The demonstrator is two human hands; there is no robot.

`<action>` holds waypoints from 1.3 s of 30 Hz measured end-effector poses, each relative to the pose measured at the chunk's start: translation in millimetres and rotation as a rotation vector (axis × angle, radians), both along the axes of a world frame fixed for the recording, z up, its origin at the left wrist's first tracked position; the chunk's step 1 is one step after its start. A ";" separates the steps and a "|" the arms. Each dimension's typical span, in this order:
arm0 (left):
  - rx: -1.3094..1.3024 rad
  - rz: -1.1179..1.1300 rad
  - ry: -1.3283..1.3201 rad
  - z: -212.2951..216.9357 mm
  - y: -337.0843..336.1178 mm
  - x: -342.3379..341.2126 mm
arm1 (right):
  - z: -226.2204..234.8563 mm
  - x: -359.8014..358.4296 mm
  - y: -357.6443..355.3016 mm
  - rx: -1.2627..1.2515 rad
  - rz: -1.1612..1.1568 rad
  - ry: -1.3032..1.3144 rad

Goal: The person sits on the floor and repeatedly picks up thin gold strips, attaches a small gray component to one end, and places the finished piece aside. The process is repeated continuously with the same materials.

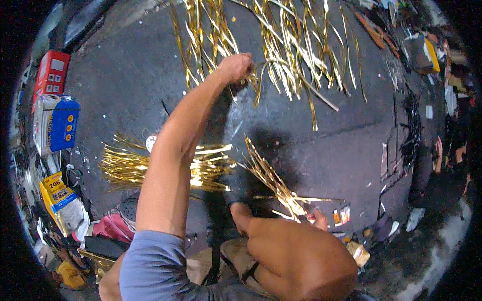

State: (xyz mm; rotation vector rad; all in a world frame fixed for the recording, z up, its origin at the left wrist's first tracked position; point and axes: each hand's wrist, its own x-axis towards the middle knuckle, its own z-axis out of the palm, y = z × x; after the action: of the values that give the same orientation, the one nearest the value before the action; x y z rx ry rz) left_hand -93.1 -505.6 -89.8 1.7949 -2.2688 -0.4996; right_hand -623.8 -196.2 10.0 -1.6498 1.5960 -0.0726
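Observation:
Stretched far forward, my left hand (236, 68) is closed with its fingers curled down around a few shiny gold strips (254, 84), next to the loose gold strips (205, 30) at the far edge. More loose strips (291, 60) fan out just to its right. Low down beside my raised knee, my right hand (318, 219) is partly hidden. It grips one end of a thin bundle of gold strips (271, 180), which points away and to the left. Under my left forearm lies a thick bundle of gold strips (125, 163), its middle covered by the arm.
Dark floor (120, 90) lies under everything. At the left stand a red box (52, 72), a blue and white package (57, 123) and a yellow pack (56, 193). A yellow and grey object (424, 54) sits among clutter far right. My bent knee (306, 261) rises in front.

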 end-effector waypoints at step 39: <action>0.083 0.826 1.522 162.6 254.0 -223.3 | 110.9 66.8 -114.9 -0.608 0.345 0.030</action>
State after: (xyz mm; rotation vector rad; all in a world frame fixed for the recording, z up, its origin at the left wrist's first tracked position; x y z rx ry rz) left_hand -316.4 -251.7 72.8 1.2953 -0.4640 -1.1663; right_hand -557.0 -311.1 120.9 -2.3806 1.3586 -0.3862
